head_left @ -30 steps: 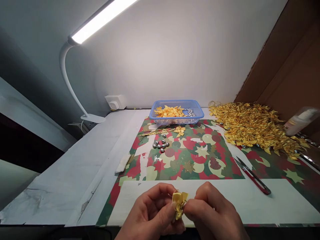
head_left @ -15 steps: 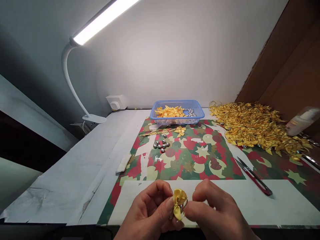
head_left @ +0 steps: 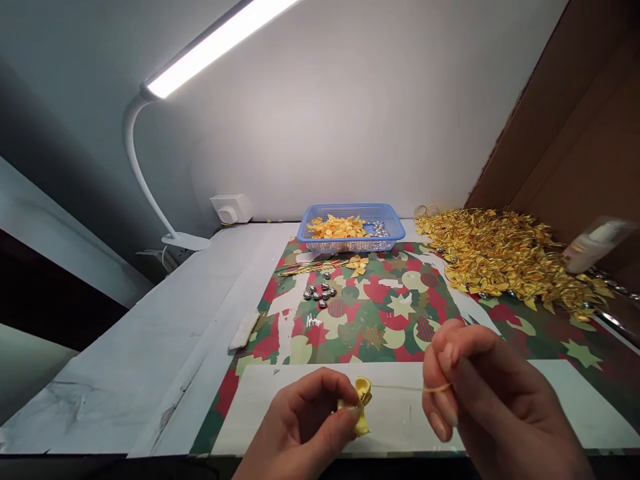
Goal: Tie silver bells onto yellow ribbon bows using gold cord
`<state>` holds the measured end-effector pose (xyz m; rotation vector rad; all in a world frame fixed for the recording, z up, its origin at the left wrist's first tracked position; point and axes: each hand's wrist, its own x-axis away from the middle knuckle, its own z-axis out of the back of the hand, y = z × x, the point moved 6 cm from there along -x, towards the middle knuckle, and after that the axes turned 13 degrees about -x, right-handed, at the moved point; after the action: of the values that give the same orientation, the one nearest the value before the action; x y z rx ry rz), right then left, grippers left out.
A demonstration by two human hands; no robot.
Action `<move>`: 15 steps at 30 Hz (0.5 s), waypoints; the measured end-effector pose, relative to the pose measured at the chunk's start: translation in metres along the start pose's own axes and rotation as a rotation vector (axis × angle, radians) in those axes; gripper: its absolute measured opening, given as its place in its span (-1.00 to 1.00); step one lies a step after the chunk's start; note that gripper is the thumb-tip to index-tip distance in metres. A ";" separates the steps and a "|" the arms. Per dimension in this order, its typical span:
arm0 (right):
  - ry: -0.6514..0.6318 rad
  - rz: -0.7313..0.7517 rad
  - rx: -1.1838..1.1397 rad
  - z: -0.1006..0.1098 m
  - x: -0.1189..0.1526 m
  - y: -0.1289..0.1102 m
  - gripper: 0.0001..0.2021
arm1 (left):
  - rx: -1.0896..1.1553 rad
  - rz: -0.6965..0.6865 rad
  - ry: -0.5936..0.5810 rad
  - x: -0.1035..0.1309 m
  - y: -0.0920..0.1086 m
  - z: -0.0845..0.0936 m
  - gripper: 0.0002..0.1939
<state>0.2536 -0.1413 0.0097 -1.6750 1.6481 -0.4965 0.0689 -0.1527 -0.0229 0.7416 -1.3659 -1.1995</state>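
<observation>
Near the front edge, my left hand (head_left: 310, 423) pinches a small yellow ribbon bow (head_left: 363, 425) between thumb and fingers. A thin gold cord (head_left: 400, 387) stretches taut from the bow to my right hand (head_left: 495, 393), whose closed fingers grip its other end. Part of the bow is covered by my left fingertips. Behind my hands, several silver bells (head_left: 323, 294) lie loose on the patterned sheet. Farther back, gold cord lengths (head_left: 305, 268) lie beside another yellow bow (head_left: 358, 266). My right hand hides most of the thread snips; only the blade tips (head_left: 470, 320) show.
A blue basket (head_left: 350, 240) at the back holds yellow bows and silver bells. To the right spreads a large heap of corded gold bows (head_left: 490, 250), with a clear bottle (head_left: 597, 247) beside it. A white pad (head_left: 244, 332) lies left; a lamp (head_left: 185, 240) stands beyond.
My right hand has moved away from the bow to the right, drawing the gold cord out straight. It now covers the snips. My left hand still holds the bow.
</observation>
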 end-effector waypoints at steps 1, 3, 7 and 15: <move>-0.012 -0.004 -0.030 -0.003 -0.001 -0.001 -0.87 | -0.017 -0.012 0.002 -0.002 0.001 0.000 -0.79; 0.000 0.000 -0.055 -0.007 -0.002 -0.002 -0.87 | -0.044 -0.036 0.004 -0.005 0.001 0.000 -0.79; 0.123 0.092 0.004 -0.006 0.002 -0.012 -0.90 | -0.015 -0.017 -0.007 -0.008 -0.005 0.001 -0.78; -0.035 0.417 0.228 -0.009 0.002 -0.041 -0.72 | -0.157 -0.065 -0.037 -0.004 -0.007 -0.001 -0.86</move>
<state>0.2756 -0.1490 0.0447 -1.1304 1.7792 -0.4240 0.0687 -0.1512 -0.0307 0.6590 -1.2697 -1.3613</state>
